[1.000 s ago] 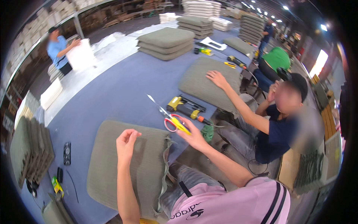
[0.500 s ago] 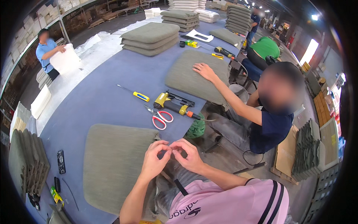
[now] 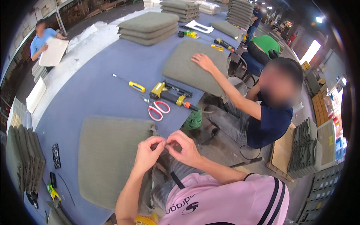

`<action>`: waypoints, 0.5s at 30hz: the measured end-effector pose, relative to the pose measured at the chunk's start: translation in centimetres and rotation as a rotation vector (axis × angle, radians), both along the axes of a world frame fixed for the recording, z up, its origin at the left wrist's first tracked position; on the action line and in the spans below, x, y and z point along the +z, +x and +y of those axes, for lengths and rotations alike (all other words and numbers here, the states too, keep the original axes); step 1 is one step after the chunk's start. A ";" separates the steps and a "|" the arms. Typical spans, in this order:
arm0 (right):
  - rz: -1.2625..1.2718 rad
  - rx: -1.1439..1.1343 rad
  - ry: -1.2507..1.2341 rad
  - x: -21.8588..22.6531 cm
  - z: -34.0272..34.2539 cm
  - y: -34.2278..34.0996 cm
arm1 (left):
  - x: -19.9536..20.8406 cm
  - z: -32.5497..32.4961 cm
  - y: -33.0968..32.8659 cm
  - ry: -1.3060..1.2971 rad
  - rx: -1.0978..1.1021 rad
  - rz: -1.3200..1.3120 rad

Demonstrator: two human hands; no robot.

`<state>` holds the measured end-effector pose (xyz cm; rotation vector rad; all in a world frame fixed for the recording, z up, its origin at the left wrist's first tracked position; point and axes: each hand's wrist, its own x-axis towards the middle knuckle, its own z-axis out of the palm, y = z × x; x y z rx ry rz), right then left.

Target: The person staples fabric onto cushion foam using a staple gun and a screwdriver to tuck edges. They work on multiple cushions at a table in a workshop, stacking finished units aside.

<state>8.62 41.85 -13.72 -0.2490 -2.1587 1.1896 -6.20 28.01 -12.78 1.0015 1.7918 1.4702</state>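
Left hand (image 3: pixel 149 153), right hand (image 3: pixel 185 150): thumb-and-finger pinches, nearly meeting; can't tell what's in them. One square grey-green fabric cushion (image 3: pixel 112 159), near left. Beyond: one red-white-handled scissors (image 3: pixel 151 104), one yellow-handled screwdriver (image 3: pixel 136 86). Blue-topped table (image 3: pixel 86 92), dim workshop (image 3: pixel 279 28).

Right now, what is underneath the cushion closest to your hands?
The grey-green cushion lies on the blue tabletop, which shows beyond its far and left edges. Whatever else might be beneath it is covered. The left hand blocks part of its right edge.
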 end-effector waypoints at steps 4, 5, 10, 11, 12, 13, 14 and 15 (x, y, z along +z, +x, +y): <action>0.031 -0.075 -0.006 -1.2 -0.8 -0.1 | 0.2 -0.4 0.4 0.015 0.013 0.186; 0.026 -0.078 0.013 -1.1 -0.6 -0.2 | 0.3 -0.3 0.4 0.027 0.016 0.240; 0.001 -0.044 0.083 -0.3 0.0 -0.5 | 1.5 -0.1 0.7 0.002 0.068 0.315; -0.001 -0.029 0.048 -0.2 -0.2 -0.5 | 1.3 -0.3 0.7 0.004 0.067 0.307; 0.002 -0.018 0.019 0.0 -0.2 -0.6 | 1.1 -0.3 0.5 0.013 0.065 0.305; 0.006 -0.008 -0.010 0.0 -0.2 -0.6 | 1.0 -0.2 0.4 0.022 0.062 0.302; -0.012 0.007 -0.082 -0.3 -0.2 -0.6 | 1.2 -0.3 0.3 -0.007 0.062 0.282; -0.029 0.021 -0.151 -0.7 0.0 -0.5 | 1.7 -0.4 0.4 -0.034 0.061 0.263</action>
